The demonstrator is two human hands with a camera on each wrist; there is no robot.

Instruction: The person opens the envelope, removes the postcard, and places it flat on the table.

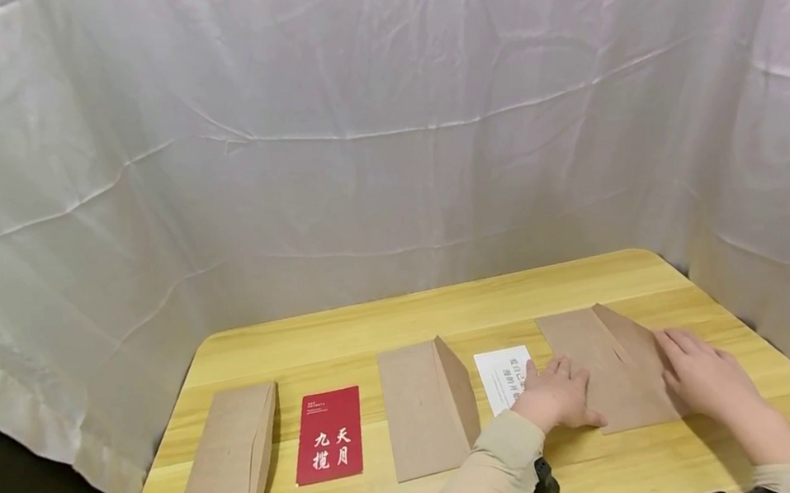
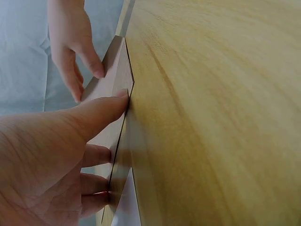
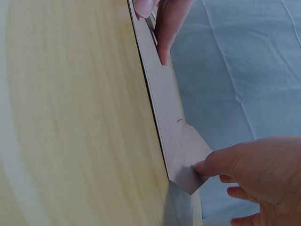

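At the right of the table lies a brown paper envelope (image 1: 591,370) with its flap (image 1: 638,356) unfolded to the right and lifted. My left hand (image 1: 559,396) rests fingers spread on its left side, and the left wrist view shows the thumb at the near edge. By the flap's outer edge is my right hand (image 1: 707,372); its thumb (image 3: 218,162) touches the flap near the corner, while the other fingers are loosely spread beyond it. A white card (image 1: 499,370) with dark printed characters lies just left of the envelope, partly hidden by my left hand.
A second envelope (image 1: 423,413), flap partly raised, lies mid-table. Further left are a red card (image 1: 328,434) with white characters and a third envelope (image 1: 217,461). The wooden table (image 1: 405,320) is enclosed behind and at the sides by a pale curtain (image 1: 386,181).
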